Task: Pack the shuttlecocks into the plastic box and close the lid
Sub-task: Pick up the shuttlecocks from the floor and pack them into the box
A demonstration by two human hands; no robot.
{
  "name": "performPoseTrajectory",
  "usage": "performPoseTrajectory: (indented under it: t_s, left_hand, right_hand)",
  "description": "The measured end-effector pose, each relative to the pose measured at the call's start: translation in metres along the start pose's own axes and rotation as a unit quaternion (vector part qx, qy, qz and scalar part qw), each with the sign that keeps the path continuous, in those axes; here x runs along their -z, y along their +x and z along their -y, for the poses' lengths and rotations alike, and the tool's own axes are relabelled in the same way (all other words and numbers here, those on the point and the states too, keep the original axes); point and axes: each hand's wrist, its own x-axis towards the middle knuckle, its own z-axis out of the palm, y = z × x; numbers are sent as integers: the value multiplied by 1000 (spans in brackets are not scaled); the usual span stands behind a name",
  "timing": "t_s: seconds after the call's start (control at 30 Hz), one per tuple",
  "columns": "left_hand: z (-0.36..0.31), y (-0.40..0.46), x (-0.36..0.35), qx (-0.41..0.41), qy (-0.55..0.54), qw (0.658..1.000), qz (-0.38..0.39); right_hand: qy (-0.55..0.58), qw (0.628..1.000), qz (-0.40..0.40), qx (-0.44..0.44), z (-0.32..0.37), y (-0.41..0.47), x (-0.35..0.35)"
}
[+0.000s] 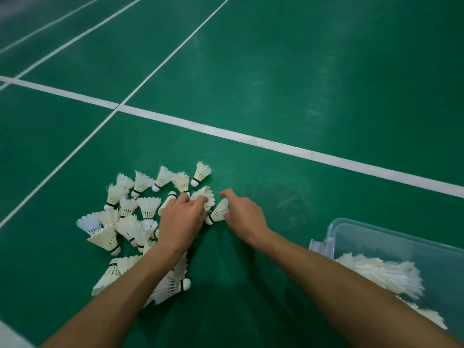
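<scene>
Left hand (181, 217) gripped a shuttlecock (204, 198) at the pile's edge on the court floor (276, 71), right hand (244, 214) pinched another (219, 211); best lifted by the cork ends, sparing feathers, then carried to the plastic box (376, 237) at right.

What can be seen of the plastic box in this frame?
The plastic box is a translucent, bluish-clear bin with rounded corners, sitting on the green court floor at the lower right, partly cut off by the frame edge. No lid is on it; its top is open. A pale latch piece shows on its left end. Inside lies a heap of white shuttlecocks. Neither hand touches it; the right forearm passes in front of its near side.
</scene>
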Motion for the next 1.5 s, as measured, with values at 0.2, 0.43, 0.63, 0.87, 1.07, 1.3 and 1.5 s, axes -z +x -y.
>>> performPoseTrajectory:
  t_s: [0.2, 0.43, 0.63, 0.87, 1.07, 1.3, 1.5]
  left_hand:
    - [-33, -1, 56, -10, -121, 990, -78]
    - [-127, 6, 115, -99, -270, 943, -166]
    - [-218, 15, 126, -162, -380, 899, -146]
    - [-297, 21, 105, -264, -369, 891, 19]
    - [-342, 21, 56, -277, -253, 907, 191]
    - [-372, 22, 20, -280, -58, 935, 208]
    - [-395, 21, 5, -285, 28, 937, 198]
  right_hand:
    - [74, 994, -84, 1, -20, -54, 58]
    - [174, 966, -188, -23, -52, -162, 144]
    - [208, 943, -242, -92, -105, -241, 192]
    - [140, 930, -289, -179, -168, -289, 197]
    - [42, 927, -281, -245, -190, -300, 186]
    - [-20, 924, -276, -264, -192, -303, 178]
    - [-43, 925, -254, -279, -194, -307, 174]
